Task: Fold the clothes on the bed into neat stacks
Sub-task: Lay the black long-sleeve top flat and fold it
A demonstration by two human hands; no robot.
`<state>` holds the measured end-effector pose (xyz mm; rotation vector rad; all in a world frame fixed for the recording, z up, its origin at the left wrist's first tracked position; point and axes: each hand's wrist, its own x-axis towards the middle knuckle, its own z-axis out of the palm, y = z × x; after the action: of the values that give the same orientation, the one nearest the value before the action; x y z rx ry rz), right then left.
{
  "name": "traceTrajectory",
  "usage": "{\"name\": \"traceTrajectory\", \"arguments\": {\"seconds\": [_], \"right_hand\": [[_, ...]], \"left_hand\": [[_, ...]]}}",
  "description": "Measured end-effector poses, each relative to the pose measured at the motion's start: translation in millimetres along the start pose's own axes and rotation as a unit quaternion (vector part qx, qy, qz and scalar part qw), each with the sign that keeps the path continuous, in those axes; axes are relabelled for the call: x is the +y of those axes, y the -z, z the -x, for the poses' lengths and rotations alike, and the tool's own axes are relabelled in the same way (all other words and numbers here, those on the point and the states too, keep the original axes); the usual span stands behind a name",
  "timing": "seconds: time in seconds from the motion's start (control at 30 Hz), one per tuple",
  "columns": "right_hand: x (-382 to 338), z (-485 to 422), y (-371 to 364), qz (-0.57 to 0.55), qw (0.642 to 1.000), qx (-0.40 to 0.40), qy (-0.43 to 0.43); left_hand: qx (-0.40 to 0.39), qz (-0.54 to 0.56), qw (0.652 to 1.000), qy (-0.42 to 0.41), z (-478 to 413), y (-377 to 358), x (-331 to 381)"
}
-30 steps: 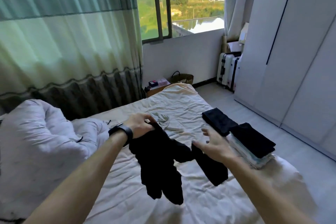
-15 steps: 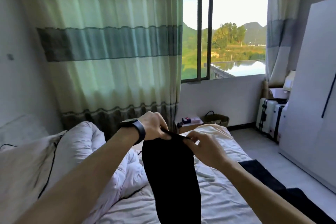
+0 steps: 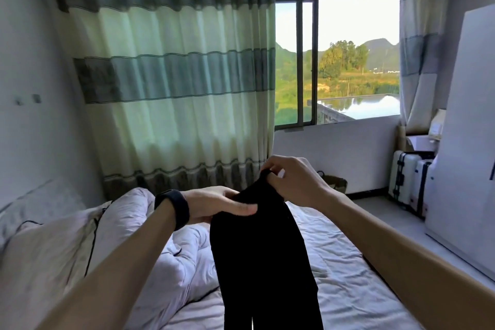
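A black garment [image 3: 263,252] hangs in the air in front of me, over the bed [image 3: 345,284], and runs out of the bottom of the view. My right hand [image 3: 292,179] pinches its top edge at the highest point. My left hand [image 3: 217,205], with a black band on the wrist, holds the cloth a little lower on the left, thumb laid flat across the front. The folded stacks on the bed are out of view.
A rumpled white duvet [image 3: 150,246] and a pillow [image 3: 45,262] lie on the left of the bed. Striped curtains [image 3: 174,83] hang behind, next to the window [image 3: 337,61]. White suitcases [image 3: 409,182] and a white wardrobe [image 3: 466,142] stand at the right.
The garment was lifted off the bed and my right hand took hold of its top. My view rose from the bed toward the window. My left hand slid lower down the cloth.
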<state>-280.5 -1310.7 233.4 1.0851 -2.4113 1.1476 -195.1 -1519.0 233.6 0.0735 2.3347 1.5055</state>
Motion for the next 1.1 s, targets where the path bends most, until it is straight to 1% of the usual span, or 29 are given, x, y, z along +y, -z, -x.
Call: {"name": "traceTrajectory", "arguments": {"seconds": [0.03, 0.07, 0.1, 0.13, 0.17, 0.2, 0.27, 0.3, 0.33, 0.4, 0.43, 0.47, 0.5, 0.53, 0.57, 0.6, 0.63, 0.67, 0.7, 0.73, 0.8, 0.9, 0.97, 1.03, 1.07, 1.1], "right_hand": [[-1, -1, 2, 0.011, 1.000, -0.001, 0.014], [2, -2, 3, 0.042, 0.999, -0.002, 0.031], [7, -1, 5, 0.093, 0.995, -0.006, 0.044], [15, 1, 5, 0.152, 0.987, -0.013, 0.048], [25, 4, 6, 0.209, 0.977, -0.023, 0.036], [36, 7, 6, 0.252, 0.967, -0.037, 0.007], [57, 12, 11, 0.294, 0.950, -0.065, -0.082], [67, 13, 15, 0.288, 0.945, -0.086, -0.125], [76, 12, 22, 0.244, 0.949, -0.111, -0.167], [84, 7, 38, 0.069, 0.957, -0.149, -0.239], [84, 5, 46, 0.007, 0.954, -0.152, -0.257], [84, 2, 52, -0.037, 0.955, -0.138, -0.260], [83, -1, 55, -0.065, 0.958, -0.111, -0.258], [83, -3, 55, -0.085, 0.959, -0.084, -0.257], [84, -5, 53, -0.099, 0.958, -0.066, -0.261], [84, -5, 48, -0.117, 0.953, -0.060, -0.274], [86, -3, 42, -0.145, 0.943, -0.063, -0.293], [87, -1, 38, -0.182, 0.931, -0.065, -0.310], [89, 2, 35, -0.219, 0.919, -0.063, -0.322], [91, 4, 34, -0.248, 0.909, -0.061, -0.329], [95, 7, 35, -0.260, 0.900, -0.085, -0.339], [100, 12, 35, -0.225, 0.898, -0.169, -0.338], [107, 15, 34, -0.268, 0.876, -0.225, -0.331], [111, 17, 36, -0.351, 0.844, -0.273, -0.301], [111, 18, 37, -0.377, 0.836, -0.289, -0.274], [111, 20, 37, -0.377, 0.842, -0.292, -0.251]], "left_hand": [[0.050, -0.023, 0.998, -0.004, -1, 1, 2], [0.118, -0.089, 0.989, -0.012, -1, 4, 4], [0.192, -0.186, 0.963, -0.019, 0, 11, 5], [0.261, -0.277, 0.924, -0.020, 2, 19, 8], [0.315, -0.328, 0.891, -0.012, 6, 28, 11], [0.350, -0.346, 0.870, 0.004, 12, 37, 12], [0.393, -0.356, 0.846, 0.052, 23, 54, 11], [0.398, -0.360, 0.840, 0.078, 27, 62, 9], [0.395, -0.361, 0.839, 0.102, 32, 67, 5], [0.402, -0.370, 0.828, 0.129, 40, 75, -1], [0.416, -0.377, 0.816, 0.135, 42, 80, -5], [0.425, -0.377, 0.812, 0.134, 41, 82, -9], [0.419, -0.370, 0.819, 0.129, 39, 82, -12], [0.404, -0.344, 0.838, 0.123, 36, 78, -14], [0.386, -0.288, 0.869, 0.113, 32, 74, -17], [0.365, -0.193, 0.904, 0.111, 31, 69, -21], [0.336, -0.081, 0.931, 0.116, 31, 63, -25], [0.299, 0.013, 0.946, 0.121, 34, 58, -30], [0.263, 0.077, 0.954, 0.121, 37, 56, -36], [0.238, 0.111, 0.958, 0.118, 41, 55, -41], [0.192, 0.149, 0.964, 0.106, 49, 56, -49], [0.175, 0.157, 0.967, 0.097, 53, 65, -58], [0.192, 0.129, 0.970, 0.077, 56, 72, -64], [0.194, 0.105, 0.975, 0.042, 60, 77, -69], [0.194, 0.104, 0.975, 0.027, 63, 79, -73], [0.193, 0.106, 0.975, 0.015, 65, 82, -78]]}}
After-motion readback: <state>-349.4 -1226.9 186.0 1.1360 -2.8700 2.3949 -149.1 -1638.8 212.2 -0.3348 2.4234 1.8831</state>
